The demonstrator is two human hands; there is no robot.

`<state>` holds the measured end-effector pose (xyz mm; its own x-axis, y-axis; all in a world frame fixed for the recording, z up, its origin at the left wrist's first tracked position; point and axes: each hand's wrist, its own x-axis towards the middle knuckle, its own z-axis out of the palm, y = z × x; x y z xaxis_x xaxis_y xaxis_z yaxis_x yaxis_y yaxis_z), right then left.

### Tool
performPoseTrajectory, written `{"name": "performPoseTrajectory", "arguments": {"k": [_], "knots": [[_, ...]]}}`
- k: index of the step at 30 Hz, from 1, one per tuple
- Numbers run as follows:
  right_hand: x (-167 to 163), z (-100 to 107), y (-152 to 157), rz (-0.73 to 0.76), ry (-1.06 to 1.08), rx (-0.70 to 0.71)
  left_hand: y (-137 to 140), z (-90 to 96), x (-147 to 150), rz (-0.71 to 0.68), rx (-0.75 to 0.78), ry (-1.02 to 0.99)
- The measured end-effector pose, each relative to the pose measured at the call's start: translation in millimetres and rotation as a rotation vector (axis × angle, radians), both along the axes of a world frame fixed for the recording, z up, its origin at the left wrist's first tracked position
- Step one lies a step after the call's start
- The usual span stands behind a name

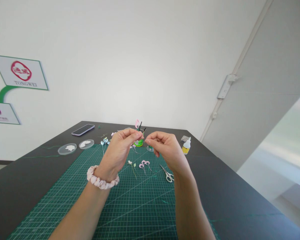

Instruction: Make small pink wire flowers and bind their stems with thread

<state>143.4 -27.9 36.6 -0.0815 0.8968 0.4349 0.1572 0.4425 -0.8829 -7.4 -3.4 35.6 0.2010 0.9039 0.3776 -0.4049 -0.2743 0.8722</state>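
Both of my hands are raised over the far half of the green cutting mat (140, 206), fingertips a short gap apart. My left hand (121, 146), with a pale scrunchie (100, 180) round its wrist, is closed in a pinch. A pink petal-like piece (137, 123) shows just above its fingertips; whether it is held or stands behind in the green cup (138, 143), I cannot tell. My right hand (165, 146) also pinches, but anything between its fingers is too small to make out. Below lie small purple wire-stemmed loops (142, 165) and a white bud on a green stem (130, 162).
White-handled scissors (168, 176) lie right of the purple loops. A glue bottle (186, 146) stands at the right. Leftward are two shallow dishes (62, 151) with white pieces, pale blue leaf-shaped pieces (104, 141) and a phone (83, 129). A wall rises behind the black table (215, 186).
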Motion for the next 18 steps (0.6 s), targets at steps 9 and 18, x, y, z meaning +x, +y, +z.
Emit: {"name": "performPoseTrajectory", "arguments": {"k": [9, 18], "knots": [[0.6, -0.1, -0.6, 0.003, -0.005, 0.008, 0.1, -0.7, -0.6, -0.024, -0.008, -0.008], [-2.8, 3.6, -3.2, -0.023, 0.010, -0.008, 0.1, -0.9, -0.6, -0.041, 0.009, 0.017]]}}
